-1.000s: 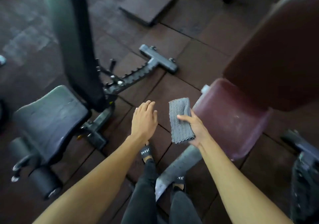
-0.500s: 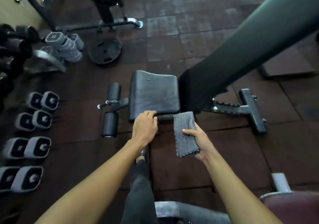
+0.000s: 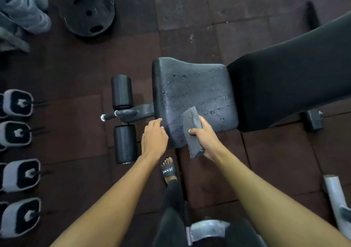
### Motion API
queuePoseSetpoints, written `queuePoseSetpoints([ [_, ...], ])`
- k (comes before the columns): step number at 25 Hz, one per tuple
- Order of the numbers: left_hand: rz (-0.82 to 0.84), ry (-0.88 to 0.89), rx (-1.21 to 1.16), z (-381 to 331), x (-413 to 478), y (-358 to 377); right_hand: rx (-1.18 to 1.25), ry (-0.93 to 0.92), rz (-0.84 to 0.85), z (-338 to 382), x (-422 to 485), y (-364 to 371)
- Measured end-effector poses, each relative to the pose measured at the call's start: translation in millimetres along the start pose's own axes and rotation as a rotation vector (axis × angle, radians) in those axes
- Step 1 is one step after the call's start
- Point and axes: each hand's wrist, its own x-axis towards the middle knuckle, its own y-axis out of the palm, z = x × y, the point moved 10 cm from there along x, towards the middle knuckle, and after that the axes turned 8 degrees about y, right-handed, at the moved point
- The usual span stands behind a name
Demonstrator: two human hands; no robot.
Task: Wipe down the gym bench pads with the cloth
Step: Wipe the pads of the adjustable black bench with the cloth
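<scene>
With the right hand (image 3: 206, 139) clamped on the folded cloth (image 3: 190, 126) at the seat pad's (image 3: 193, 90) near edge and the left hand (image 3: 154, 138) resting open-fingered at its near-left corner, I reckon the dangling half could snag on that cracked-looking surface.

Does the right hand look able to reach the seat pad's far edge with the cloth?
Likely yes: the right hand holds the cloth at the seat pad's near edge, and nothing lies on it beyond.
</scene>
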Motion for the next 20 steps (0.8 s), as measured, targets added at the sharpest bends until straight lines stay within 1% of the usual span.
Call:
queuePoseSetpoints([
  [2, 0.038, -0.145, -0.010, 36.4, 24.7, 20.9, -0.231, -0.107, -0.097, 12.8, 32.6, 18.2],
  [4, 0.100, -0.253, -0.106, 62.4, 40.6, 52.0, -0.420, -0.231, -0.169, 17.8, 60.0, 36.5],
  [5, 0.104, -0.288, -0.186, 70.8, 48.5, 66.4, -0.481, -0.290, -0.165, 16.5, 74.6, 49.0],
  [6, 0.072, -0.321, -0.264, 77.1, 52.6, 75.7, -0.542, -0.340, -0.142, 12.9, 86.0, 62.1],
  [7, -0.011, -0.363, -0.327, 83.3, 52.4, 77.8, -0.618, -0.382, -0.110, 7.5, 94.3, 74.7],
  [9, -0.273, -0.462, -0.427, 95.0, 45.1, 66.2, -0.763, -0.440, -0.044, -6.0, 105.6, 94.1],
  [10, -0.400, -0.505, -0.476, 101.1, 38.8, 58.8, -0.795, -0.463, -0.008, -10.2, 107.3, 100.6],
  [12, -0.561, -0.516, -0.537, 104.8, 29.1, 48.2, -0.753, -0.479, 0.068, -12.8, 106.1, 100.8],
  [13, -0.589, -0.462, -0.519, 99.3, 29.5, 44.9, -0.678, -0.471, 0.079, -9.8, 106.9, 91.8],
  [14, -0.563, -0.384, -0.443, 87.9, 32.7, 43.7, -0.599, -0.484, 0.041, -1.2, 110.0, 76.4],
  [15, -0.482, -0.304, -0.322, 72.6, 37.7, 49.0, -0.554, -0.516, -0.027, 8.0, 115.5, 58.8],
  [16, -0.372, -0.238, -0.207, 55.7, 44.5, 61.8, -0.559, -0.550, -0.101, 16.9, 122.0, 42.2],
  [17, -0.268, -0.212, -0.137, 42.3, 51.6, 79.1, -0.601, -0.578, -0.156, 24.4, 130.2, 29.8],
  [18, -0.201, -0.234, -0.108, 34.0, 56.9, 94.4, -0.664, -0.601, -0.189, 29.4, 138.5, 23.2],
  [20, -0.173, -0.306, -0.093, 25.6, 67.8, 112.8, -0.761, -0.616, -0.222, 33.5, 155.1, 17.4],
])
